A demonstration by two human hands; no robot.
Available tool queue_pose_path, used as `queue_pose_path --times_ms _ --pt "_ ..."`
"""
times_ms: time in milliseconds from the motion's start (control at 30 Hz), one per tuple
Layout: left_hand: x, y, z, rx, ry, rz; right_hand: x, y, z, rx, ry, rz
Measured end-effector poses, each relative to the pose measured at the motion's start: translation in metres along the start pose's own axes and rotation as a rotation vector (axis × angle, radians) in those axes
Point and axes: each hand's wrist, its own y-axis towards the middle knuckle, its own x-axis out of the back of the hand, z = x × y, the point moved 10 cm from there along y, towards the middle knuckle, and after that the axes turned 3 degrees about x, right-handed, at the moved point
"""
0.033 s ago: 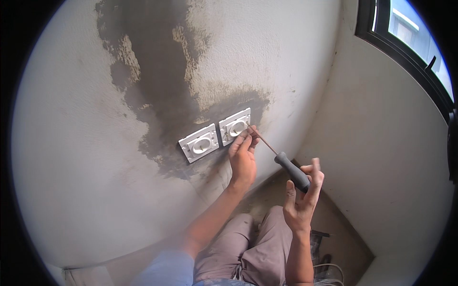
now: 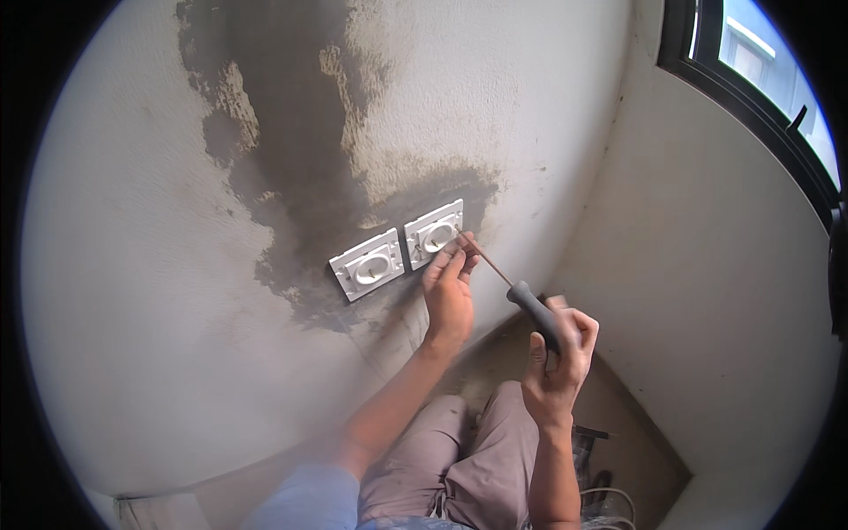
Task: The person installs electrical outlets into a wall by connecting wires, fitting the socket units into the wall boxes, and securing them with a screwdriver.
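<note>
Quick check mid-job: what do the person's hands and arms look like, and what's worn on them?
Both the left hand and right hand are ungloved. A plain light blue sleeve covers the upper left arm, leaving the left forearm bare. The right forearm is bare; no sleeve shows there.

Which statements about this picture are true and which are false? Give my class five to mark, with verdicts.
1. The right hand is at the dark handle of the screwdriver. True.
2. The left hand is resting on the person's knee. False: the left hand is raised, its fingers by the screwdriver's tip end.
3. Two white sockets sit side by side on the wall. True.
4. The screwdriver's tip end is at the socket farther from the window. False: it is at the one nearer the window.
5. A dark grey patch rises on the wall above the sockets. True.
</note>
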Motion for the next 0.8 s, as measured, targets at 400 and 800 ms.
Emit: queue_pose_path --times_ms 400,800 --pt "-0.021 -0.014 0.006 0.194 -0.048 0.217 -0.004 0.008 -0.011 -0.005 -0.097 0.214" --pt "-0.091 -0.079 0.006 0.449 -0.200 0.690 -0.012 0.013 0.044 0.368 -0.504 0.565"
